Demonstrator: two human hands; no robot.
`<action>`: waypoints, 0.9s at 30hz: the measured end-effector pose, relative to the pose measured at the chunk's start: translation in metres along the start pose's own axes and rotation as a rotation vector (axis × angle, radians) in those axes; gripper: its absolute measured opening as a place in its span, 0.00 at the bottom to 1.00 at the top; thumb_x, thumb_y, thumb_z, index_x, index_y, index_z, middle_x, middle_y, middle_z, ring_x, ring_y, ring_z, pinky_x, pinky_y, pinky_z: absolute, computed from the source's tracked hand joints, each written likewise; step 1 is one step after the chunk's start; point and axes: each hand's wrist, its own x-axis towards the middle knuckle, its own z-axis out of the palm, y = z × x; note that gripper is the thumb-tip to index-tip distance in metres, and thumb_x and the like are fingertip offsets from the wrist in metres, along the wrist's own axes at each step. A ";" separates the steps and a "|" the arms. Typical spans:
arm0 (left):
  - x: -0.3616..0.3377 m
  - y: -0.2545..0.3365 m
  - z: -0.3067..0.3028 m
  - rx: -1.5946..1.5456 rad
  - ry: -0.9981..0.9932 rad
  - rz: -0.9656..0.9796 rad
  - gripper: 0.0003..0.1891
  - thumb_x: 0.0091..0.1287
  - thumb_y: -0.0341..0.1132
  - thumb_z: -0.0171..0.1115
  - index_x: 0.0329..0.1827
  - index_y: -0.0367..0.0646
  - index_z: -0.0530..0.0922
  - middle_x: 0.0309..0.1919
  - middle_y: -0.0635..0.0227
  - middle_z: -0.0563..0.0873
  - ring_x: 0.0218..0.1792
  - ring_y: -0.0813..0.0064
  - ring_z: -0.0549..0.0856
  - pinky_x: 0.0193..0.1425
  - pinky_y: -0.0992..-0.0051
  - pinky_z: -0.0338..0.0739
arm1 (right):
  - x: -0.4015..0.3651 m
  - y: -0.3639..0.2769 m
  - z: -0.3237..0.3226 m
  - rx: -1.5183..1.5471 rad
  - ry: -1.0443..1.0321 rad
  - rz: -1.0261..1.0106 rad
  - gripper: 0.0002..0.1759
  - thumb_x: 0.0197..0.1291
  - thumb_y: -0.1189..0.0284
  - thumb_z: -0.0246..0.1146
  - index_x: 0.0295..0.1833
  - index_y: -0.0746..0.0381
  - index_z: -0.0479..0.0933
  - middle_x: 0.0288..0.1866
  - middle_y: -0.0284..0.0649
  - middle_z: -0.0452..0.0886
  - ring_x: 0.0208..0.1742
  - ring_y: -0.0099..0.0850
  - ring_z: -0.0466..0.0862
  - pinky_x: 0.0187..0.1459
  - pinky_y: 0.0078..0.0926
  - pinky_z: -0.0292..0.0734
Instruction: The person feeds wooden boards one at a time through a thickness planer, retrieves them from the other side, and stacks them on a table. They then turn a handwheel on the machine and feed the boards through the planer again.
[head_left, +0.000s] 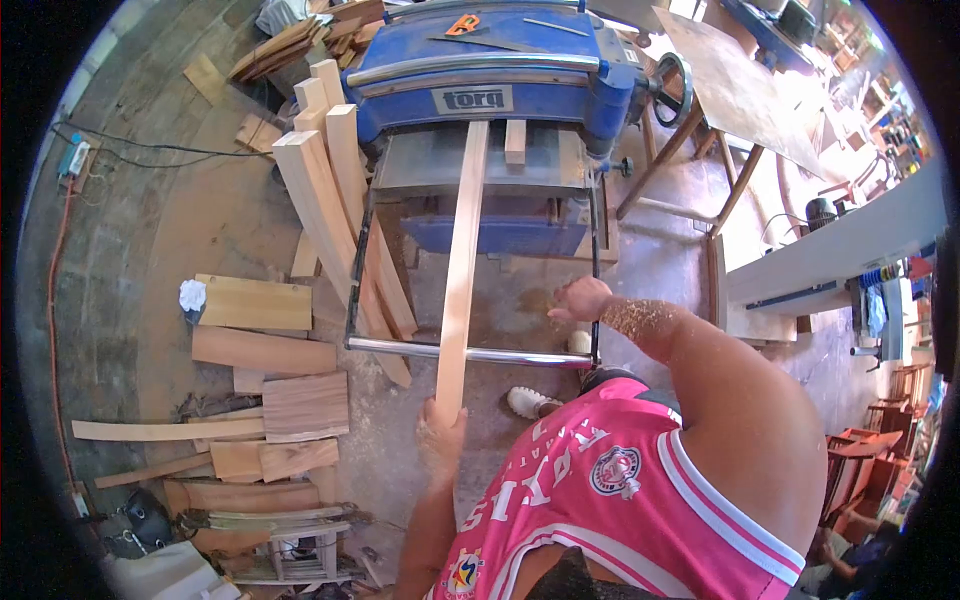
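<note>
A long pale wooden board (pixel 462 260) runs from the mouth of a blue thickness planer (pixel 560 75) marked "torq" back toward me. My left hand (pixel 440 428) is closed around its near end. The board passes over the chrome roller bar (pixel 510 356) of the planer's support frame. My right hand (pixel 583 299) hangs in the air beside the right rail of that frame, holding nothing, with its fingers loosely apart. Wood shavings cling to the right forearm. A short wooden piece (pixel 515 143) sticks out of the planer to the right of the board.
Several squared timbers (pixel 318 180) lean at the planer's left side. Flat wood offcuts (pixel 265 350) lie on the floor at left. An orange-handled tool (pixel 463 25) rests on top of the planer. A handwheel (pixel 672 90) and a wooden-legged table (pixel 740 85) stand at right.
</note>
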 end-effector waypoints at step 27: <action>0.064 0.018 0.018 -0.095 0.090 0.118 0.40 0.57 0.50 0.70 0.69 0.40 0.66 0.68 0.41 0.67 0.68 0.42 0.67 0.72 0.49 0.60 | 0.005 0.006 0.013 0.106 0.185 -0.118 0.23 0.64 0.49 0.55 0.43 0.58 0.80 0.35 0.47 0.85 0.38 0.47 0.85 0.40 0.46 0.80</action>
